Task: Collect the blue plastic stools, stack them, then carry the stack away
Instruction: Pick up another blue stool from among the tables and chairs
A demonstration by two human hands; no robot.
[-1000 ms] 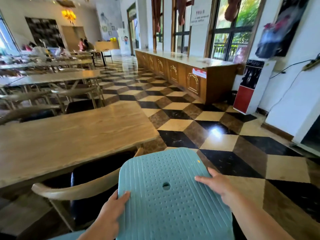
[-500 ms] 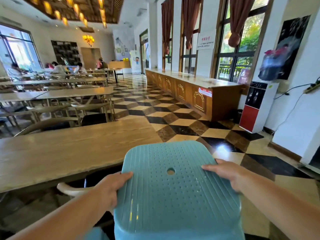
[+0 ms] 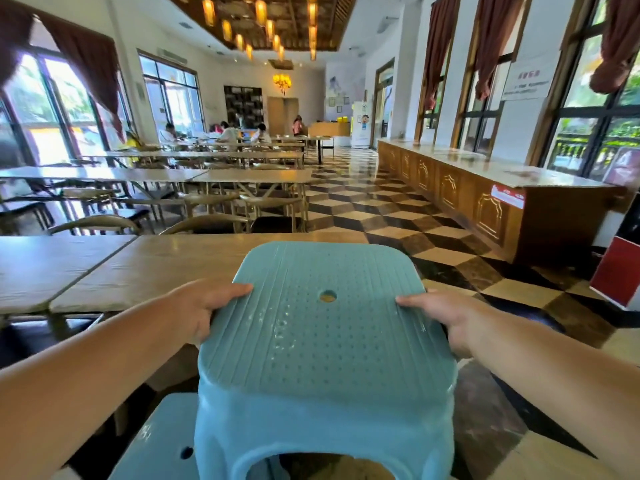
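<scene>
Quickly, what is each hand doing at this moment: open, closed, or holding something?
Left hand: grips the left edge of the blue stool.
Right hand: grips the stool's right edge.

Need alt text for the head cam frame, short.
Both hands, left hand and right hand, grip the sides of a blue stool raised above a second blue stool, beside a wooden table.

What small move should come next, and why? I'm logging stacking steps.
Probably shift the held blue stool left and lower it onto the second blue stool below. Left hand and right hand already grip its seat edges, and it sits off-centre from that one.
</scene>
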